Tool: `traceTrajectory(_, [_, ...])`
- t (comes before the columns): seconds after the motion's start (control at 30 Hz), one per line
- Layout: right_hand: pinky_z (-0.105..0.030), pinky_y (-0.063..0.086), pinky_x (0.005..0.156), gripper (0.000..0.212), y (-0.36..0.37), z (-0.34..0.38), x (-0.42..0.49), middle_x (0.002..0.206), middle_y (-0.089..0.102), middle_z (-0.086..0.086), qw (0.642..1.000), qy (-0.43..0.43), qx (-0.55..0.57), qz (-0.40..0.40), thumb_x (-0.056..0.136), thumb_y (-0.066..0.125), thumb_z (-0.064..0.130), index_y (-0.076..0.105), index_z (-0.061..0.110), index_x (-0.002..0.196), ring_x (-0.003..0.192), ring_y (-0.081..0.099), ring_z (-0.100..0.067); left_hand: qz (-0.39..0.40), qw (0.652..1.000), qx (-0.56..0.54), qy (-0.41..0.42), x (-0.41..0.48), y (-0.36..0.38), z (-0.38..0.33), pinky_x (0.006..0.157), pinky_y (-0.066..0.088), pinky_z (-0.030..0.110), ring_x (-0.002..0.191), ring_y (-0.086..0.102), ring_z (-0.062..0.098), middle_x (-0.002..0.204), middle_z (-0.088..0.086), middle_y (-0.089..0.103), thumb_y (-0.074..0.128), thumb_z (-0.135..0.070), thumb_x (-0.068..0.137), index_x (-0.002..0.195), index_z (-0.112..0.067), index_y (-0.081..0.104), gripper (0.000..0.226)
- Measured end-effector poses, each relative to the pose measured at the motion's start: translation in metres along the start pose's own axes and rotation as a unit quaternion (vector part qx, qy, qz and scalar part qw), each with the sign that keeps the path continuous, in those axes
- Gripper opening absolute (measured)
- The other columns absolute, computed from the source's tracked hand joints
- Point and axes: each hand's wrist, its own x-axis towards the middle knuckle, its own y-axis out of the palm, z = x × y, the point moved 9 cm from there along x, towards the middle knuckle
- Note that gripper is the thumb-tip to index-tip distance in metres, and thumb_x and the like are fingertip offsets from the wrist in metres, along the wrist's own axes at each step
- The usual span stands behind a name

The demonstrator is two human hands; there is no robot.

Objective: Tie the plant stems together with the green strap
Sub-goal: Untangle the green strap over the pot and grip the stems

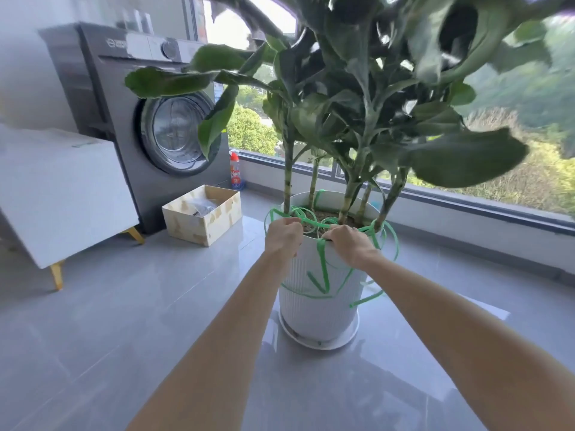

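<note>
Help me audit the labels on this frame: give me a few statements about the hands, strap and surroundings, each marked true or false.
1. The left hand and right hand both hold the green strap at the rim of the white pot. True.
2. The strap is pulled tight round the stems. False: it lies in loose loops over the soil and hangs down the pot's front.
3. An open cardboard box stands by the washing machine. True.
4. The pot stands on a table. False: it stands on a saucer on the floor.
5. The washing machine's door is open. False: it is closed.
</note>
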Motion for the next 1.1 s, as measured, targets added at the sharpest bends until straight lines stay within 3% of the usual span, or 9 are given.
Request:
traceTrajectory(0.17, [-0.039, 0.048, 0.084, 0.026, -0.010, -0.023, -0.028, 0.108, 0.062, 0.003, 0.999, -0.033, 0.010, 0.036, 0.095, 0.050, 0.007, 0.066, 0.018, 0.114, 0.098, 0.060, -0.022, -0.006, 1.000, 0.021, -0.005, -0.010, -0.012, 0.011, 0.061, 0.040, 0.025, 0.085, 0.050, 0.022, 0.088, 0.004, 0.055, 0.040, -0.002, 0.092, 0.118, -0.007, 0.059, 0.032])
traceTrajectory(0.27, [-0.045, 0.050, 0.082, 0.025, -0.015, -0.039, -0.042, 0.101, 0.062, 0.005, 0.998, -0.041, 0.004, 0.045, 0.093, 0.051, 0.005, 0.067, 0.020, 0.106, 0.091, 0.061, -0.023, -0.011, 0.999, 0.039, -0.008, -0.020, -0.010, 0.017, 0.061, 0.041, 0.026, 0.086, 0.050, 0.025, 0.087, 0.006, 0.054, 0.040, -0.002, 0.092, 0.118, -0.008, 0.060, 0.034])
traceTrajectory(0.43, [-0.041, 0.050, 0.080, 0.022, -0.019, -0.049, -0.059, 0.094, 0.061, 0.002, 0.998, -0.041, 0.017, 0.044, 0.089, 0.051, 0.004, 0.068, 0.016, 0.096, 0.084, 0.059, -0.019, -0.004, 0.997, 0.071, -0.011, -0.028, 0.012, 0.028, 0.071, 0.041, 0.031, 0.087, 0.046, 0.024, 0.100, 0.008, 0.052, 0.041, -0.007, 0.094, 0.102, -0.013, 0.061, 0.023])
traceTrajectory(0.53, [-0.030, 0.043, 0.079, 0.037, -0.020, -0.044, -0.066, 0.110, 0.059, -0.002, 0.997, -0.030, 0.020, 0.063, 0.090, 0.041, -0.004, 0.064, 0.014, 0.113, 0.097, 0.057, -0.023, -0.008, 0.997, 0.074, -0.027, -0.027, 0.023, 0.036, 0.072, 0.042, 0.032, 0.086, 0.046, 0.021, 0.109, 0.008, 0.053, 0.042, -0.009, 0.096, 0.113, -0.013, 0.060, 0.025])
traceTrajectory(0.63, [-0.032, 0.047, 0.087, 0.048, -0.011, -0.044, -0.065, 0.125, 0.054, -0.001, 0.997, 0.000, 0.025, 0.073, 0.090, 0.037, -0.004, 0.057, 0.017, 0.128, 0.111, 0.055, -0.026, -0.030, 0.995, 0.083, -0.045, -0.019, 0.025, 0.046, 0.081, 0.048, 0.038, 0.087, 0.048, 0.025, 0.105, 0.007, 0.052, 0.040, -0.011, 0.096, 0.096, -0.016, 0.060, 0.020])
traceTrajectory(0.73, [-0.038, 0.048, 0.087, 0.032, -0.006, -0.037, -0.066, 0.118, 0.053, -0.004, 0.997, 0.019, 0.021, 0.074, 0.094, 0.036, 0.015, 0.059, 0.016, 0.117, 0.105, 0.055, -0.025, -0.027, 0.995, 0.065, -0.073, -0.009, 0.032, 0.058, 0.083, 0.050, 0.043, 0.106, 0.053, 0.032, 0.121, 0.010, 0.054, 0.040, -0.011, 0.095, 0.121, -0.012, 0.055, 0.030])
traceTrajectory(0.87, [-0.036, 0.044, 0.094, 0.034, -0.007, -0.031, -0.068, 0.117, 0.054, 0.001, 0.999, 0.002, 0.004, 0.032, 0.092, 0.045, 0.039, 0.055, 0.021, 0.120, 0.114, 0.047, -0.022, -0.039, 0.992, -0.012, -0.120, 0.008, 0.043, 0.076, 0.078, 0.051, 0.041, 0.106, 0.048, 0.032, 0.126, 0.011, 0.046, 0.043, -0.011, 0.097, 0.141, -0.013, 0.034, 0.045])
traceTrajectory(0.97, [-0.032, 0.043, 0.095, 0.022, -0.007, -0.036, -0.063, 0.107, 0.061, 0.003, 1.000, -0.005, 0.017, -0.012, 0.093, 0.047, 0.034, 0.059, 0.020, 0.106, 0.110, 0.051, -0.022, -0.052, 0.985, -0.052, -0.154, 0.016, 0.053, 0.087, 0.069, 0.052, 0.037, 0.093, 0.044, 0.027, 0.111, 0.009, 0.043, 0.053, -0.014, 0.094, 0.141, -0.011, 0.032, 0.051])
traceTrajectory(1.1, [-0.028, 0.043, 0.081, 0.020, -0.008, -0.035, -0.061, 0.099, 0.059, 0.002, 0.998, -0.018, 0.026, -0.056, 0.097, 0.046, 0.032, 0.058, 0.017, 0.104, 0.102, 0.050, -0.020, -0.050, 0.983, -0.054, -0.170, 0.035, 0.064, 0.095, 0.087, 0.052, 0.043, 0.096, 0.046, 0.029, 0.114, 0.012, 0.043, 0.057, -0.026, 0.092, 0.134, -0.008, 0.036, 0.050])
